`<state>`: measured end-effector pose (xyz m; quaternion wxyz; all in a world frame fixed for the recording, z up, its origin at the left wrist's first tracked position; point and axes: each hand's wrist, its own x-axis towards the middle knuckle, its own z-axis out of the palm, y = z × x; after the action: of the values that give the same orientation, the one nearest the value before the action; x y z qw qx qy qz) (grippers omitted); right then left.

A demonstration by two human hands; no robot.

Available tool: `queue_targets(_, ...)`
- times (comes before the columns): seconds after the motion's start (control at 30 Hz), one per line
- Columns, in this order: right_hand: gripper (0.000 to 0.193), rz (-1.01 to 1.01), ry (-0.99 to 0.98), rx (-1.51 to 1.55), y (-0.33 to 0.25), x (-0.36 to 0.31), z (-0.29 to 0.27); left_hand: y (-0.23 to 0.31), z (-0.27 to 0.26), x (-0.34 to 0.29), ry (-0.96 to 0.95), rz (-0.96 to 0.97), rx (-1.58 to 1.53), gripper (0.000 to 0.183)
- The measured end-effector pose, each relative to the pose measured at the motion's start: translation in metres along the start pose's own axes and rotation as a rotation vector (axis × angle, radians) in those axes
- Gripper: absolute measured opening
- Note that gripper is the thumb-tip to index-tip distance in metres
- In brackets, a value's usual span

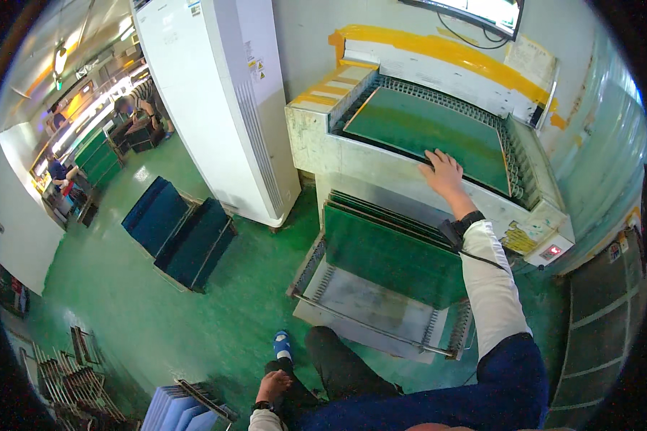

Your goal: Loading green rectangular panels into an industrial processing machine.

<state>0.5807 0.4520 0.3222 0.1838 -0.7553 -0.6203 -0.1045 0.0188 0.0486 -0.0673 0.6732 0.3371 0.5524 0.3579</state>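
A large flat green panel (428, 126) lies on the roller bed of a white machine (316, 136). My right hand (444, 174) reaches over the machine's front, its fingers spread at the near edge of that panel. A dark band with a cable circles my right wrist. Below, a rack (366, 316) holds several green panels (388, 248) upright in a row, under my right forearm. My left hand (273, 386) rests on my leg, fingers curled in with nothing visible in them; a watch sits at that wrist.
A tall white cabinet unit (201, 93) stands left of the machine. On the green floor are a rack of dark blue panels (180, 233), light blue sheets (176, 409) and metal racks (72, 377). A screen (482, 14) hangs above. People (61, 172) sit far left.
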Motion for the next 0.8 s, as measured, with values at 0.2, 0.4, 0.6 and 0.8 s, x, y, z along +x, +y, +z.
queue_targets(0.2, 0.058, 0.066, -0.049, -0.013, 0.027, 0.030, 0.000, 0.027, 0.013, 0.002, 0.142, -0.360, -0.434, 0.024)
queue_targets(0.4, 0.059, 0.073, -0.092, -0.017, 0.038, 0.047, 0.001, 0.035, 0.018, 0.002, 0.175, -0.403, -0.423, 0.022)
queue_targets(0.6, 0.058, 0.047, -0.069, -0.038, 0.042, 0.057, 0.009, 0.015, 0.011, 0.000, 0.071, -0.055, -0.091, 0.021)
queue_targets(0.8, 0.056, 0.012, -0.016, -0.047, 0.034, 0.030, -0.002, 0.062, 0.036, -0.004, 0.179, -0.351, -0.403, 0.016)
